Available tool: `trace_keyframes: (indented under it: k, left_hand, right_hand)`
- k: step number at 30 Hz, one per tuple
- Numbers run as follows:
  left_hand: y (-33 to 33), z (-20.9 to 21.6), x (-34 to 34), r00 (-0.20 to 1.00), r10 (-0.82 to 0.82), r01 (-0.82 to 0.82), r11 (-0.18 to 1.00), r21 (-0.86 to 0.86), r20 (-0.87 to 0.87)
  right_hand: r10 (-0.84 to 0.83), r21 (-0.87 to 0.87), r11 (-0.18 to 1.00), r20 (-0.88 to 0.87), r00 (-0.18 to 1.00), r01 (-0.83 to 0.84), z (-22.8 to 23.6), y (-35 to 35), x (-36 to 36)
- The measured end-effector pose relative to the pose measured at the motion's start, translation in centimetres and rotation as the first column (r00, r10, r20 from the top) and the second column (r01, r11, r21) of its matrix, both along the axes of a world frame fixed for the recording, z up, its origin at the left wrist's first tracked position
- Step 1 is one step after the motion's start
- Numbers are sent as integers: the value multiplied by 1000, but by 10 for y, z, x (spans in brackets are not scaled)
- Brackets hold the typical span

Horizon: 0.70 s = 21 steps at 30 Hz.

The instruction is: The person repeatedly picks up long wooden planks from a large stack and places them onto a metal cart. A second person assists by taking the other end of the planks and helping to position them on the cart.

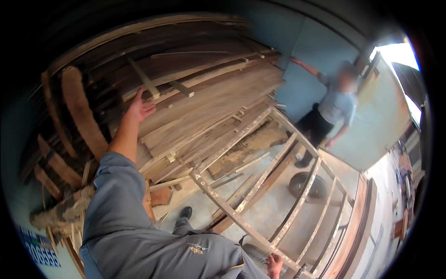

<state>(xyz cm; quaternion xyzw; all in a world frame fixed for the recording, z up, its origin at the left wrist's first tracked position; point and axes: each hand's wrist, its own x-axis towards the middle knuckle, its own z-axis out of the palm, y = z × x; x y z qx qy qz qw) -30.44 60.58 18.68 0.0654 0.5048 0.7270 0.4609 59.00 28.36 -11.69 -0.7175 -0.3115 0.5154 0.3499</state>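
Note:
My left hand [141, 108] stretches out toward a stack of wide wooden boards [218, 104], its fingers spread and nothing held in them. Two short wooden strips [145, 78] jut from the stack just above that hand. Low in the picture, my right hand [274, 264] is closed at the near bar of a paint-spotted, ladder-like frame [260, 181]. The frame has several crossbars and leans at a slant over the floor between me and another person [337, 100]. Part of my right hand's grip is hidden by the bar and the picture's edge.
Curved bark-edged slabs [81, 109] lean at the left, above a rough log [65, 209]. A dark round object [308, 185] lies on the floor beneath the frame. The other person stands by a blue wall [304, 51], arms apart, before a large metal door [378, 116].

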Motion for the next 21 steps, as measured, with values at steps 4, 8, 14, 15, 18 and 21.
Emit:
trace_keyframes:
  k: [4,8,14,15,18,21]
  left_hand:
    - [84,-31,-42,966,-80,40,986,162,246]
    - [110,-71,-111,995,61,-88,916,392,80]
    - [23,-50,43,945,305,-282,942,182,-116]
    - [-6,-51,61,929,345,-323,933,159,-135]
    - [-120,-63,95,876,422,-402,906,129,-235]
    - [-228,-89,106,793,537,-563,826,-12,-288]
  right_hand:
    - [-38,116,993,26,999,35,27,26,-75]
    - [262,121,956,62,963,-268,95,95,-165]
    - [477,120,859,163,864,-497,104,130,-169]
    - [518,139,832,155,841,-537,97,135,-165]
    - [690,162,677,198,696,-718,79,172,-145]
    - [778,143,573,212,591,-807,81,211,-156]
